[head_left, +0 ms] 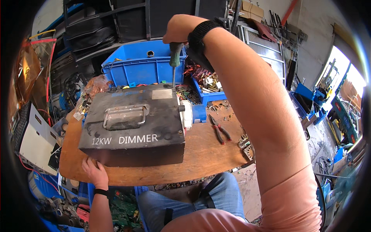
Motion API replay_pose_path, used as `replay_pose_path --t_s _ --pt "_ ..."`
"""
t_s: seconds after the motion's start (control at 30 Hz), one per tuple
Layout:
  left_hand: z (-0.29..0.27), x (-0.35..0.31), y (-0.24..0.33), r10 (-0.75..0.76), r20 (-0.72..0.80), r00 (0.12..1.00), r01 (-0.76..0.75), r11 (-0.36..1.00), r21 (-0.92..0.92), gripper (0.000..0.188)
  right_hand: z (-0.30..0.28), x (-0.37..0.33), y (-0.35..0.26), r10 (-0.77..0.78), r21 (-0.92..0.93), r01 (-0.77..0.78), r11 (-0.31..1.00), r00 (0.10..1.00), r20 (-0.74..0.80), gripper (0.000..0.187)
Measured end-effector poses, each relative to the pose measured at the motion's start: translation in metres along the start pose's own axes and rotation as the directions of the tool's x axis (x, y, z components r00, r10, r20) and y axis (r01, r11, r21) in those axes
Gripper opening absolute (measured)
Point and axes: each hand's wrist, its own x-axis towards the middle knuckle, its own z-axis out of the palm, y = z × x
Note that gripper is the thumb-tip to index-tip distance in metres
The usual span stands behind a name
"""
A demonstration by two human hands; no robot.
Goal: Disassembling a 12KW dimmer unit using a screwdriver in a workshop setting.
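Note:
A black metal case (92,129) with white lettering and a folding metal handle (143,116) lies on the wooden table. My right hand (178,29) is raised over its far right edge, wrapped round the green grip of a screwdriver (175,58). The tool points straight down; its shaft meets the case near the far right corner, though the tip is too small to make out. Against the lower front left corner of the case rests my left hand (95,171), fingers apart and gripping nothing. A white and blue round connector (193,114) juts from the case's right side.
Red-handled pliers (220,129) lie on the table (201,158) right of the case, near small metal parts (246,147). Behind stand a large blue crate (135,69) and a smaller blue bin (212,96) of scraps. A white panel (36,139) leans at left.

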Motion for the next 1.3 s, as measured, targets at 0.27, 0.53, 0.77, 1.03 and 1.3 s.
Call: replay_pose_path --t_s 0.27,0.53,0.77,1.03,1.3 --pt "-0.006 -0.004 0.002 0.014 -0.008 1.0 -0.013 0.999 0.031 0.042 0.005 -0.009 0.012 -0.103 0.12 0.102 0.988 0.995 0.006 0.037" --pt "-0.003 -0.001 0.008 -0.026 0.033 0.999 0.022 0.993 0.116 0.044 -0.021 -0.017 0.015 -0.13 0.034 0.126 0.991 0.967 0.221 0.038" --pt "-0.005 -0.001 0.003 -0.015 0.005 1.0 0.015 0.999 0.051 0.042 -0.014 -0.015 -0.003 -0.102 -0.038 0.108 0.993 0.985 0.136 0.037" --pt "-0.004 -0.002 0.002 -0.035 -0.013 0.999 0.036 0.997 0.075 0.04 -0.028 -0.018 -0.011 -0.171 0.017 0.176 0.984 0.928 0.332 0.031" --pt "-0.003 0.001 0.017 -0.033 -0.006 0.999 0.034 0.998 0.056 0.04 -0.02 -0.018 0.011 -0.27 0.05 0.267 0.962 0.96 0.07 0.032"
